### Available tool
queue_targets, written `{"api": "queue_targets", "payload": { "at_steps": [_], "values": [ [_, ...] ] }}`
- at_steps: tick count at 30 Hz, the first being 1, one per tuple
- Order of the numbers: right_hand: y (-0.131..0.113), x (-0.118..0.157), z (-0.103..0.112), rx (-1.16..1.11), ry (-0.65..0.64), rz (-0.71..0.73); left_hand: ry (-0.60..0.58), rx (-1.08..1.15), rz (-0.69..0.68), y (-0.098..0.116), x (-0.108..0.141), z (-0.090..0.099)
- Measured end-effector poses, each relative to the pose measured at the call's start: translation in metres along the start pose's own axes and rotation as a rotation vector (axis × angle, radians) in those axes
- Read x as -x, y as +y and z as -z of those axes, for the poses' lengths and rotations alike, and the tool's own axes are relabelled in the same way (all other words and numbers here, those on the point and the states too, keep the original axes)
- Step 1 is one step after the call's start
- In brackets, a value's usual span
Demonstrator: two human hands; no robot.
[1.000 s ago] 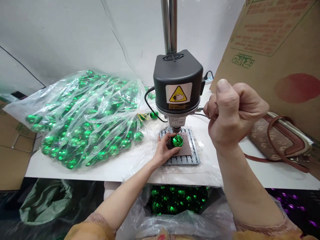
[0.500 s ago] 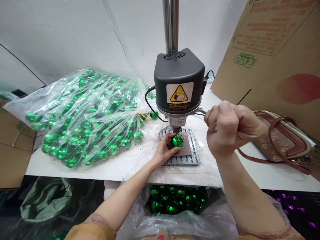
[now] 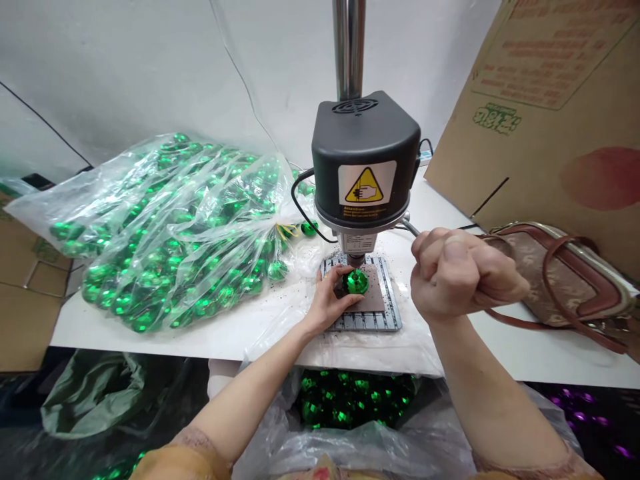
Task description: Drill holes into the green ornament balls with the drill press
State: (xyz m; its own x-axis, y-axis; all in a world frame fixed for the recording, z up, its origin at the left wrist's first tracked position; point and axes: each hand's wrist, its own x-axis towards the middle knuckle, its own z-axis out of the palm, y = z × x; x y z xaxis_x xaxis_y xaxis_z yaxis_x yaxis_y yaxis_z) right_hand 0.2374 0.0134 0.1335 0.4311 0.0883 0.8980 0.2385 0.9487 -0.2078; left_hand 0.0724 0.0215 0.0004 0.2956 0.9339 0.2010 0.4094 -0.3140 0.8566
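Note:
A shiny green faceted ball (image 3: 357, 283) sits on a brown board (image 3: 374, 297) over the slotted metal base (image 3: 393, 317) of a bench drill press (image 3: 367, 153). My left hand (image 3: 331, 297) grips the ball from its left side, thumb in front and fingers behind. Right above the ball is the drill chuck (image 3: 356, 260), its tip at the ball's top. My right hand (image 3: 457, 273) is wrapped in a fist round the feed lever (image 3: 411, 227) at the machine's right; most of the lever is hidden in the fist.
On the left of the white table (image 3: 150, 343) lies a clear bag of green balls (image 3: 185, 227). An open bag of green balls (image 3: 357, 400) is below the front edge. A handbag (image 3: 570, 273) and a large carton (image 3: 545, 120) stand right. Dark shavings surround the base.
My right fist has come down slightly with the lever. The drill head and chuck sit lower over the ball. My left hand keeps its hold, and the view has shifted a little.

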Motion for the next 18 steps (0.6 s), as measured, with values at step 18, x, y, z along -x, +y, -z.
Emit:
{"api": "queue_targets", "payload": {
  "at_steps": [18],
  "values": [
    [-0.004,0.006,0.001,0.033,0.016,-0.041,0.037,0.031,-0.023,0.002,0.001,-0.001]
  ]
}}
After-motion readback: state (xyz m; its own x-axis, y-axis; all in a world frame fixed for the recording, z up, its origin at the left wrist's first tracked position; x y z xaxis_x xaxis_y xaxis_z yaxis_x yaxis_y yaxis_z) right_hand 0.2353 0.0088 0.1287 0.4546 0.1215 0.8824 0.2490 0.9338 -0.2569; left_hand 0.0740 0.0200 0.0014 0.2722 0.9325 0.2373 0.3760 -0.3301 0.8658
